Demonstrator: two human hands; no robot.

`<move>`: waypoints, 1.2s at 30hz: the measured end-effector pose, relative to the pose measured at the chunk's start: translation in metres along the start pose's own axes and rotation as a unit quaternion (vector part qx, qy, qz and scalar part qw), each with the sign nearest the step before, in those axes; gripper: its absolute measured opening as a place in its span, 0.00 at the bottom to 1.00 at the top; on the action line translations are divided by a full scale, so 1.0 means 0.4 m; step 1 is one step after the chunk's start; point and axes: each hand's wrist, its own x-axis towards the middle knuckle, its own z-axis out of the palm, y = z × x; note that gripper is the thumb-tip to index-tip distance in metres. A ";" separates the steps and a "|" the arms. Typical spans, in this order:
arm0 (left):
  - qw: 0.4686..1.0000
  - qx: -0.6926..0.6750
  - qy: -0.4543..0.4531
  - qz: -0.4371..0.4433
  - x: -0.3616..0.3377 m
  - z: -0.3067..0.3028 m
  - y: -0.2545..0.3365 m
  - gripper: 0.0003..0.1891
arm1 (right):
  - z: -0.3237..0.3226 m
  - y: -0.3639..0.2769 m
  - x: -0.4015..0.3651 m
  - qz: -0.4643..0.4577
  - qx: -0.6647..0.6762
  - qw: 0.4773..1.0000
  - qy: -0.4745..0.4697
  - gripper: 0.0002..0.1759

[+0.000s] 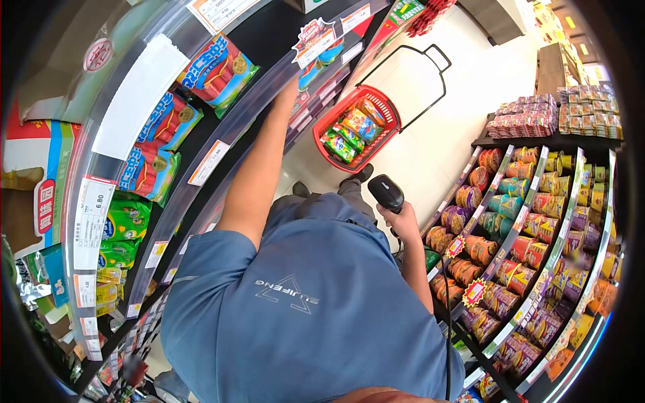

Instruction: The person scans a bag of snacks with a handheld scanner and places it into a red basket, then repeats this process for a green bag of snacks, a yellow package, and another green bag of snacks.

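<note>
From the head view, looking down our own front, we see the left arm stretched up and away to the shelf rail [248, 111] on the left. The left hand [293, 86] meets the rail just below a jagged promo tag [314, 37]. Its fingers are lost against the rail and the goods behind it, so we cannot tell whether it is open or closed. The right hand [404, 220] is wrapped firmly round the grip of a black scanner [385, 191]. It holds the scanner close to the body at waist height, head uppermost and turned toward the left shelves, which we judge keeps it handy to the arm's reach. Its cord [446, 316] hangs down along the right side. A red basket [384, 106] stands on the pale floor [430, 154] just ahead of our shoes [363, 174], well apart from both hands. Its long black handle is tipped back, and set down like that it leaves both hands free. Inside lie several bright snack packets [353, 127], green, yellow and blue, piled loosely and filling most of the bottom. On the left shelves, red-and-blue sausage packs [216, 67] lean in a row behind white price tags [93, 218]. On the right, tiered shelves carry close rows of noodle cups [500, 205], faces outward.
</note>
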 end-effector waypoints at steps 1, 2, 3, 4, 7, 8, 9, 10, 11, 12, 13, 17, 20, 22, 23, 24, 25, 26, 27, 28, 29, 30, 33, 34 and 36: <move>1.000 -0.007 -0.002 -0.009 0.004 -0.004 0.010 0.21 | -0.002 -0.008 -0.001 0.002 0.000 1.000 -0.001 0.14; 0.998 0.042 -0.012 0.044 0.019 -0.003 0.000 0.21 | -0.004 -0.012 0.003 0.000 -0.001 1.000 0.002 0.14; 0.998 0.038 -0.011 0.045 0.012 -0.002 0.015 0.21 | -0.008 -0.014 0.007 -0.006 -0.005 1.000 0.005 0.13; 0.999 -0.018 -0.014 0.045 -0.004 -0.002 0.029 0.20 | -0.014 -0.016 0.012 -0.012 -0.009 1.000 0.006 0.13; 0.997 -0.061 -0.008 0.039 -0.006 0.007 0.042 0.19 | -0.038 -0.017 0.035 -0.018 -0.011 1.000 0.002 0.13; 0.998 -0.045 -0.001 0.032 -0.005 0.010 0.039 0.19 | -0.046 -0.018 0.044 -0.020 -0.015 1.000 0.002 0.13; 0.998 -0.047 0.002 0.030 0.001 0.019 0.026 0.19 | -0.055 -0.020 0.051 -0.024 -0.022 0.999 -0.002 0.14; 0.998 -0.046 -0.001 0.046 0.013 0.029 0.015 0.19 | -0.064 -0.023 0.059 -0.028 -0.028 0.999 -0.006 0.15; 0.997 -0.043 -0.004 0.063 0.024 0.038 0.004 0.19 | -0.072 -0.025 0.067 -0.030 -0.031 0.999 -0.008 0.15; 0.997 -0.044 0.000 0.063 0.033 0.048 -0.007 0.19 | -0.080 -0.031 0.077 -0.034 -0.038 0.999 -0.011 0.16; 0.995 -0.080 -0.006 0.063 0.039 0.062 -0.013 0.18 | -0.094 -0.036 0.084 -0.038 -0.044 0.998 -0.013 0.16; 0.983 -0.168 -0.045 0.054 0.012 0.055 -0.004 0.21 | -0.123 -0.058 0.106 -0.036 -0.064 0.997 -0.008 0.16; 0.987 -0.151 -0.007 0.060 -0.046 0.021 0.085 0.19 | -0.137 -0.058 0.106 -0.045 -0.062 0.997 0.005 0.17; 0.990 -0.126 0.028 0.064 -0.060 0.023 0.086 0.18 | -0.136 -0.058 0.101 -0.043 -0.053 0.998 0.009 0.16; 0.987 -0.153 0.039 0.043 -0.064 0.027 0.068 0.18 | -0.134 -0.053 0.099 -0.041 -0.052 0.998 0.012 0.16; 0.982 -0.179 0.050 0.021 -0.070 0.021 0.080 0.17 | -0.131 -0.045 0.096 -0.040 -0.049 0.998 0.013 0.16; 0.982 -0.179 0.047 0.020 -0.078 0.014 0.092 0.17 | -0.129 -0.039 0.093 -0.039 -0.046 0.998 0.013 0.16; 0.980 -0.194 0.052 -0.010 -0.088 0.000 0.102 0.17 | -0.126 -0.034 0.090 -0.037 -0.045 0.998 0.015 0.16; 0.975 -0.209 0.058 -0.040 -0.097 -0.009 0.122 0.17 | -0.128 -0.031 0.086 -0.030 -0.047 0.998 0.014 0.16; 0.968 -0.238 0.057 -0.054 -0.103 -0.014 0.113 0.16 | -0.123 -0.027 0.081 -0.021 -0.050 0.998 0.013 0.16; 0.968 -0.238 0.055 -0.056 -0.107 -0.019 0.097 0.16 | -0.118 -0.021 0.077 -0.019 -0.049 0.999 0.014 0.16; 0.976 -0.211 0.060 -0.011 -0.111 -0.025 0.079 0.16 | -0.113 -0.015 0.076 -0.020 -0.047 0.999 0.012 0.16; 0.979 -0.182 0.071 0.063 -0.145 -0.039 0.045 0.15 | -0.104 -0.020 0.073 -0.019 -0.058 0.998 0.008 0.16; 0.977 -0.179 0.077 0.092 -0.161 -0.047 0.047 0.15 | -0.106 -0.026 0.072 -0.017 -0.070 0.997 0.004 0.16; 0.979 -0.164 0.073 0.100 -0.191 -0.066 0.054 0.14 | -0.097 -0.037 0.075 -0.026 -0.078 0.997 0.001 0.16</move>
